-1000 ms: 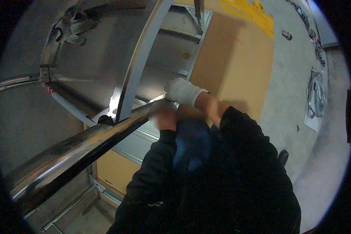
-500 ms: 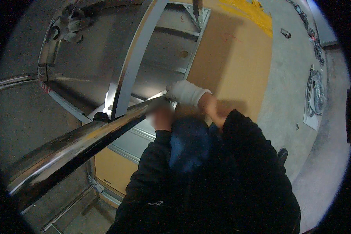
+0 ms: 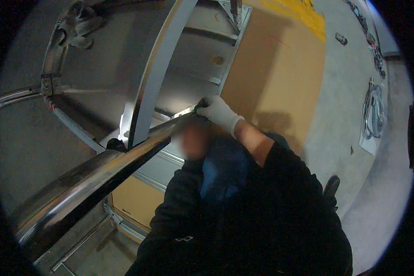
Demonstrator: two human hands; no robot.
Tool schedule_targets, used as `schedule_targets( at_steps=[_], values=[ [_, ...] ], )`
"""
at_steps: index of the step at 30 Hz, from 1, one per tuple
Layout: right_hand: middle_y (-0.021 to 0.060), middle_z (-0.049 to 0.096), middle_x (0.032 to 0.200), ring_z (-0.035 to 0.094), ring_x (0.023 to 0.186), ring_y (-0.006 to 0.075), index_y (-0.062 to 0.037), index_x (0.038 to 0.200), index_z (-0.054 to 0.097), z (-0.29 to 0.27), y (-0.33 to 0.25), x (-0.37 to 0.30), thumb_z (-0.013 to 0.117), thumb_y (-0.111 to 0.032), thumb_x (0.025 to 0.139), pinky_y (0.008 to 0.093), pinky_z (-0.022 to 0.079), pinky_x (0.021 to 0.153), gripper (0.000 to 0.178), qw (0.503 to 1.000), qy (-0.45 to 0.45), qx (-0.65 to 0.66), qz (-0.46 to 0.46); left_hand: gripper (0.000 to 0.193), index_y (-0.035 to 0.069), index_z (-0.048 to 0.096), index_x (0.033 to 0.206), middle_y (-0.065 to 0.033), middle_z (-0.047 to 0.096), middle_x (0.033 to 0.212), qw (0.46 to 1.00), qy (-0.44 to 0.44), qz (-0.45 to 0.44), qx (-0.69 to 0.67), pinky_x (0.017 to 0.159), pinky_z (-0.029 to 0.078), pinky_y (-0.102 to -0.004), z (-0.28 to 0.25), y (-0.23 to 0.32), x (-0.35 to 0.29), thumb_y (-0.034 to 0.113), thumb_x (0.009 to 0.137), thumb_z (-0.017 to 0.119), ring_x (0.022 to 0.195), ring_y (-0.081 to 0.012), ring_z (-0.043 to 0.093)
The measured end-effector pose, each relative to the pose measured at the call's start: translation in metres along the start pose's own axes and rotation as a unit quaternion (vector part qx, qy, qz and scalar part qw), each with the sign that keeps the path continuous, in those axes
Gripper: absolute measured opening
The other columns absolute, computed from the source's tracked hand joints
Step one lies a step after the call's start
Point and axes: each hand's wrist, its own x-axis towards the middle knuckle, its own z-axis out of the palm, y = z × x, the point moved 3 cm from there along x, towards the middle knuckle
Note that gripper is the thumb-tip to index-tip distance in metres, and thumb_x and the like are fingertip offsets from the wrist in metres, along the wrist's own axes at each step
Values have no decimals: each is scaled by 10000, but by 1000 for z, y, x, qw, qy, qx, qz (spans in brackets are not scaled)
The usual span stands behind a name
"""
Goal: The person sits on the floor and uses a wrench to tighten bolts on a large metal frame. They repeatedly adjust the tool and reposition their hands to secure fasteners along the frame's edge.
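Metal bar: The long bar (image 3: 87,184) runs slantwise from the lower left up to your two hands; its far end is at the fingertips of your right hand and just beside your left hand.
Right hand: Your right hand (image 3: 218,112) wears a white glove; the fingers bend toward the end of the bar, their tips dark. I cannot tell if they are clamped on it.
Left hand: Your left hand (image 3: 191,138) is blurred, near the bar and below the glove; I cannot tell whether its fingers are apart or together.
Bar surface: It is glossy, with bright streaks, dull worn patches, one yellowish stain and a very dark lower side.
Flat strip: A straight grey strip (image 3: 158,69) with a brownish edge rises from beside the bar, to the left of your hands.
Metal panel: Behind the strip lies a dark, smooth sheet panel (image 3: 106,60), softly reflecting, inside a metal frame.
Cardboard: A brown, flat cardboard sheet (image 3: 299,78) lies beyond your right hand, with wrinkled yellow tape (image 3: 303,11) at the top.
Floor: On the grey floor (image 3: 336,96), a clear plastic packet (image 3: 373,112) holds a coiled thing.
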Motion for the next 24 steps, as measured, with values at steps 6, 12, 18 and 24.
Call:
schedule_targets(
  at_steps=[6,12,18,24],
  values=[
    [170,622,889,598,837,346,-68,977,626,-4,17,-50,581,-185,754,406,475,750,256,974,-95,-201,-51,168,66,608,947,-120,588,890,984,68,160,-36,675,484,-358,-9,-6,-16,73,780,593,772,-281,591],
    [146,589,961,567,918,342,-128,967,636,-4,18,-59,554,-238,795,444,459,792,220,913,-96,-387,-85,196,72,615,963,-111,597,922,987,11,128,-92,719,489,-338,3,-12,-13,78,767,612,819,-271,595],
    [160,586,967,559,928,350,-92,984,624,1,31,-54,568,-278,791,438,454,802,273,952,-73,-291,-62,188,80,656,918,-114,610,934,996,58,40,-46,770,475,-352,8,-20,-8,172,756,629,854,-270,591],
    [173,593,954,569,904,361,-79,975,625,3,41,-50,586,-298,774,440,458,794,300,963,-74,-260,-22,219,79,676,898,-125,633,929,998,24,-12,-58,809,460,-368,11,-19,-4,226,737,649,884,-288,590]
  ],
)
